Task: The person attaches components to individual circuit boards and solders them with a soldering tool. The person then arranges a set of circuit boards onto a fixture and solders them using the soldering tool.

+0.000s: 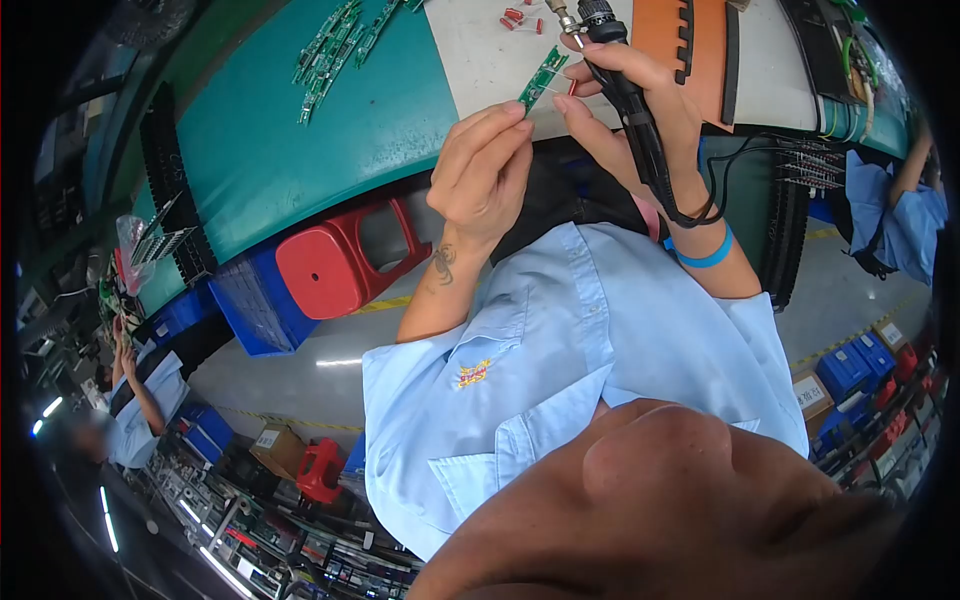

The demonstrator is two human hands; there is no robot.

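My left hand (487, 165) pinches the lower end of a narrow green circuit board (543, 80) between thumb and fingertips, above the bench's front edge. My right hand (640, 120) is closed around a black corded hand tool (632, 115) with a ribbed collar; its exact kind is unclear. A silvery metal piece (567, 22) shows beside the collar. Near my right thumb and fingertips, a small red part (573, 87) with thin pale leads reaches toward the board. Several similar red parts (516, 17) lie on the pale bench surface just beyond.
Several green boards (335, 55) lie on the teal mat (250, 150) at left. An orange sheet (660, 45) with black strips lies at right. Below the bench stand a red stool (325, 265) and a blue bin (262, 300). Other people in blue shirts are at both sides.
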